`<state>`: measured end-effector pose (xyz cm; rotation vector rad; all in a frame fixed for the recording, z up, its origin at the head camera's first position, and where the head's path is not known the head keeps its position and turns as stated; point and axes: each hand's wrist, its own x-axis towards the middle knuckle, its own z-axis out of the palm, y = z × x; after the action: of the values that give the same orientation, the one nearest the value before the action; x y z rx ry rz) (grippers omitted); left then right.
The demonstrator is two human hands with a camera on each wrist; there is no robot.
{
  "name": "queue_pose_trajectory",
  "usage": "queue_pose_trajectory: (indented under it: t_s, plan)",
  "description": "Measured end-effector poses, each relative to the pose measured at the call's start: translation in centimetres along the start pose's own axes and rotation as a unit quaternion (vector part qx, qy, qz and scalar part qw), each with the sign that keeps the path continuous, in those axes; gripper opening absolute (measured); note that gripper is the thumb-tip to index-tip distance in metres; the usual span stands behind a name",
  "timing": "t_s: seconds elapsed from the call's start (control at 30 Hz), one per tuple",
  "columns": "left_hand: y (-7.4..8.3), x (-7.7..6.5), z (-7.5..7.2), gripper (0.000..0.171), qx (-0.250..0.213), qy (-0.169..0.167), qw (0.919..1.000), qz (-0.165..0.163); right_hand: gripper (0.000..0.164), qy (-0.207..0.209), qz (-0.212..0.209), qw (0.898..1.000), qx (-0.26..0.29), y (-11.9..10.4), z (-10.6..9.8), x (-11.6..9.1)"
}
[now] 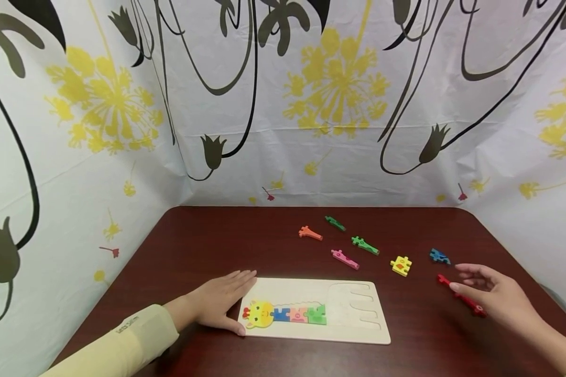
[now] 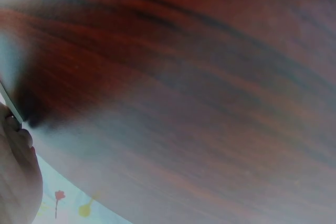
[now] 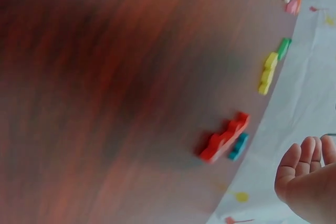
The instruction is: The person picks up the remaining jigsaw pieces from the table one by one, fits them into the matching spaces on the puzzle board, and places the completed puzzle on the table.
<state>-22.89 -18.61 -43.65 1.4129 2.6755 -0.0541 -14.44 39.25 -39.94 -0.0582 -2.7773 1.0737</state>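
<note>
My left hand (image 1: 219,302) rests at the left end of a pale wooden giraffe puzzle board (image 1: 306,283), fingers extended along the edge and thumb at the near corner. A yellow giraffe head (image 1: 260,313) and blue, pink and green neck pieces (image 1: 317,314) sit in the board; its body and leg outlines are bare. On the right, my right hand (image 1: 507,299) hovers over a long red puzzle piece (image 1: 476,308), fingers loosely bent and holding nothing. The right wrist view shows a gap between that hand and the red piece (image 3: 223,139). A blue piece (image 1: 439,256) lies beyond it.
Loose pieces lie on the dark brown table (image 1: 217,246) beyond the board: yellow (image 1: 401,265), pink (image 1: 345,259), light green (image 1: 365,245), dark green (image 1: 335,223) and orange (image 1: 310,233). A white floral-patterned sheet (image 1: 273,115) hangs around the table's back and sides.
</note>
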Motion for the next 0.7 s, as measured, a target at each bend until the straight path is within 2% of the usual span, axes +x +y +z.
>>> queue_pose_trajectory:
  t_s: [0.47, 0.7]
  plan:
    - [0.0, 0.0, 0.1, 0.110, 0.004, 0.002, 1.0000, -0.001, 0.063, 0.012, 0.051, 0.998, -0.036, 3.8, -0.6, -0.6]
    - [0.0, 0.0, 0.1, 0.111, 0.006, 0.005, 1.0000, 0.001, 0.073, -0.031, 0.104, 0.994, -0.013, 5.0, -0.8, -0.5]
